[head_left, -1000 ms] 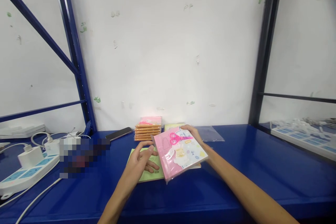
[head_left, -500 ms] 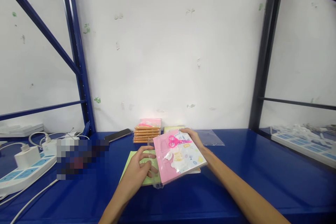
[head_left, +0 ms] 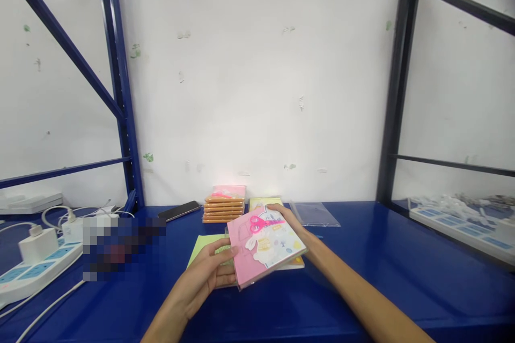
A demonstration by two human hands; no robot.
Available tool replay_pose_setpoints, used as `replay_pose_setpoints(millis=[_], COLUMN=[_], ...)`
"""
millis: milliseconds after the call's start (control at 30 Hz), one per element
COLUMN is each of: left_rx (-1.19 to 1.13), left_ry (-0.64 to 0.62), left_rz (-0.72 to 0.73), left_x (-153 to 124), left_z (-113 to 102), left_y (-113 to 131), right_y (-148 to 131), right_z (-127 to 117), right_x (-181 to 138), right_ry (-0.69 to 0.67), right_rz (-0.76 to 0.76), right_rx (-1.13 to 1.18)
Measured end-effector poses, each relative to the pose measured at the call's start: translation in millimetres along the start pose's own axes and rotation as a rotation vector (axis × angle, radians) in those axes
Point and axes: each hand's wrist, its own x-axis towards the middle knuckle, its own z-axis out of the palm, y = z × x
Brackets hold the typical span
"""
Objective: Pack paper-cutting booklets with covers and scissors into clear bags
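Between my two hands is a pink and white booklet (head_left: pixel 245 244) in a clear plastic sleeve, tilted above the table. Small pink scissors (head_left: pixel 265 223) lie across its front. My left hand (head_left: pixel 213 268) grips the left edge, thumb on the front and fingers behind. My right hand (head_left: pixel 290 220) holds the upper right side, with most of its fingers hidden behind the booklet. Under it a green booklet (head_left: pixel 200 245) lies on the blue table, partly covered by my left hand. The corner of another printed booklet (head_left: pixel 295 264) shows below the right edge.
Behind stands a stack of wrapped booklets (head_left: pixel 223 210), with a yellow booklet (head_left: pixel 261 202) beside it. A clear plastic sleeve (head_left: pixel 316 214) lies to their right. A black phone (head_left: pixel 179 211) and a power strip (head_left: pixel 40 273) with cables are on the left; another power strip (head_left: pixel 462 230) is at right.
My left fingers, loosely bent at the sleeve's open edge before, now clamp the booklet's left edge with the thumb on top. The loose plastic there is folded back out of sight. The view has shifted slightly.
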Motion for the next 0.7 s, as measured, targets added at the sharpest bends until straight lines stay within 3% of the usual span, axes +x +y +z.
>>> replay_pose_setpoints(millis=[167,367,700], left_rx=[-0.067,-0.028,-0.048], left_ry=[0.1,0.179,0.015], left_rz=[0.029,0.106,-0.018], left_x=[5,7,9], left_z=[-5,-22,-12], left_y=[2,6,-3], right_y=[7,6,2], right_z=[5,12,3], right_x=[1,-4,4], right_ry=[-0.063,-0.134,-0.097], right_rz=[0.025,-0.106,-0.165], right_rx=[-0.005,-0.054,-0.105])
